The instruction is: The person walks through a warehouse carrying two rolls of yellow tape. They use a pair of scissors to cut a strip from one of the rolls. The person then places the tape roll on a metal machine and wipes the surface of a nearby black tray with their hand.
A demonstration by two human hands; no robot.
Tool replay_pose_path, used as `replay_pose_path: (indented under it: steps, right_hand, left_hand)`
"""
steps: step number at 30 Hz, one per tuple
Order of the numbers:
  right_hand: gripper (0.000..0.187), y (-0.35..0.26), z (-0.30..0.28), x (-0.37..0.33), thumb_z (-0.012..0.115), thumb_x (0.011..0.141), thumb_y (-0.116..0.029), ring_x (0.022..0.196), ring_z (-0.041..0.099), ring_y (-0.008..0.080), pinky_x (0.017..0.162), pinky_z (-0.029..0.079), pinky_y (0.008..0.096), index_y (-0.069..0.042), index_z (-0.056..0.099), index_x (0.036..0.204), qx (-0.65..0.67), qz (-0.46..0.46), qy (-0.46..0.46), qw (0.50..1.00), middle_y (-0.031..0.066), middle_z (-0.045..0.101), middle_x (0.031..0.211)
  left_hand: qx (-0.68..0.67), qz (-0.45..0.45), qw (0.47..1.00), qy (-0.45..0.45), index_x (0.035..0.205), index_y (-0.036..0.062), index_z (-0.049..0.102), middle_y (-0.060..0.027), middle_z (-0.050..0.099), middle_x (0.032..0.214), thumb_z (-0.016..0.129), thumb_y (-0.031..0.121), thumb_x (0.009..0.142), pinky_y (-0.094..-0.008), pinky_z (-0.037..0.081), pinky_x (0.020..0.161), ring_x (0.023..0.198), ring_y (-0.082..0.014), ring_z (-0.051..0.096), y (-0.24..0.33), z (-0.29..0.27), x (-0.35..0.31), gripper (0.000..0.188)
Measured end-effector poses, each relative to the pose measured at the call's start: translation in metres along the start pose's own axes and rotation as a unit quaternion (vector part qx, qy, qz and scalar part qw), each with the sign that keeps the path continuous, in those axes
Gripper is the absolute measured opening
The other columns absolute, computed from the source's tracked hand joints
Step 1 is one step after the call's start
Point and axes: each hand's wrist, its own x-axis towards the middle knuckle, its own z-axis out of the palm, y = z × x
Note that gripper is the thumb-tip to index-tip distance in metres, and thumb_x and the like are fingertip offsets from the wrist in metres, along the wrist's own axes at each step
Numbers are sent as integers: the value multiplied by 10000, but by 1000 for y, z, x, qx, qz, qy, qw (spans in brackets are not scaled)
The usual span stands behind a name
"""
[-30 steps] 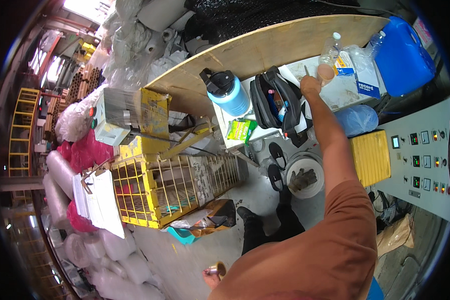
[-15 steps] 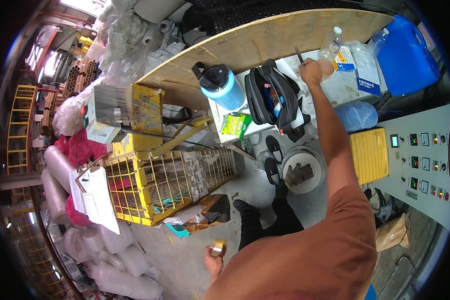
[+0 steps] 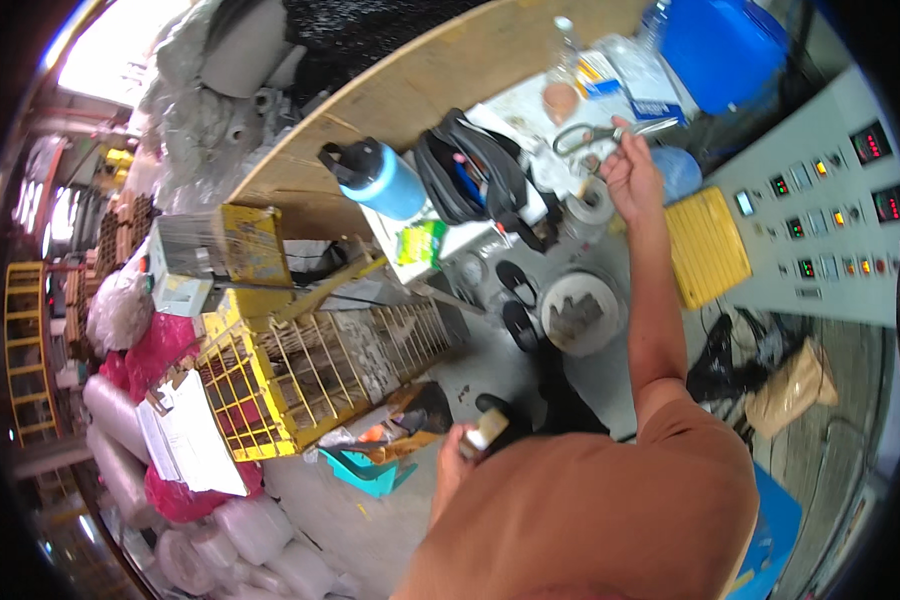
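My right hand [image 3: 632,178] is raised beside the right part of the white table [image 3: 515,108], its fingers closed on a pair of scissors [image 3: 658,127]. The scissors lie crosswise, their looped handles to the left and metal blades to the right. Low in front of my body, my left hand [image 3: 451,464] grips a roll of tape [image 3: 486,431], both blurred by motion. Left of the scissors, an unzipped black bag [image 3: 518,185] rests on the table, with a light-blue bottle [image 3: 384,187] and a green packet [image 3: 422,243] beside it.
A round white tub [image 3: 610,335] with grey gloves [image 3: 576,318] stands on the floor near my feet. A yellow wire cage [image 3: 292,440] is on the left; a control panel [image 3: 830,270] and yellow box [image 3: 708,250] are on the right. Plastic bottles and a blue jerrycan [image 3: 720,50] are behind.
My right hand has come up off the table with the scissors, now turned crosswise. My left hand has moved right and upward with the tape. The whole view has shifted.
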Motion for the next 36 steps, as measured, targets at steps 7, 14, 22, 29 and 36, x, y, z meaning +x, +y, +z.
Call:
replay_pose_path:
  steps: [7, 14, 22, 29, 36]
  right_hand:
    - [332, 40, -87, -266, 566, 1096, -239, 848, 718, 216, 723, 595, 352, -69, 595, 1380, 7, 193, 201, 960, 107, 725, 1012]
    - [314, 58, -38, -463, 660, 1007, -61, 887, 702, 201, 730, 587, 290, -24, 602, 1313, 24, 166, 243, 955, 154, 706, 1050]
    - [444, 152, 15, -686, 637, 1022, -85, 864, 694, 209, 731, 576, 354, -134, 559, 1456, 81, 120, 339, 930, 84, 683, 964]
    - [471, 205, 69, -826, 714, 903, 39, 806, 722, 179, 715, 569, 311, -19, 577, 1350, -54, 45, 413, 908, 106, 711, 972]
    - [266, 279, 76, -992, 702, 846, 8, 724, 697, 194, 587, 508, 313, -10, 610, 1096, 4, -16, 567, 823, 118, 701, 891]
  left_hand:
    - [117, 280, 945, -125, 1151, 60, 638, -132, 689, 1058, 817, -6, 699, -389, 551, 905, 1004, -297, 698, 115, -16, 59, 491]
    - [120, 438, 867, -204, 1161, 84, 634, -73, 689, 1032, 832, 26, 752, -337, 529, 871, 938, -184, 655, 165, -26, 37, 458]
    - [24, 492, 794, -356, 1321, 55, 593, -79, 664, 1180, 858, -10, 741, -336, 524, 957, 1066, -185, 659, 134, -66, -53, 641]
    - [-80, 302, 751, -582, 1516, 47, 425, -90, 664, 1216, 867, -87, 753, -324, 550, 956, 1073, -171, 673, 91, -75, -125, 892]
    - [-143, -142, 618, -760, 1403, -12, 566, -102, 690, 1155, 763, 88, 937, -372, 566, 960, 1009, -220, 695, -28, -61, -148, 515]
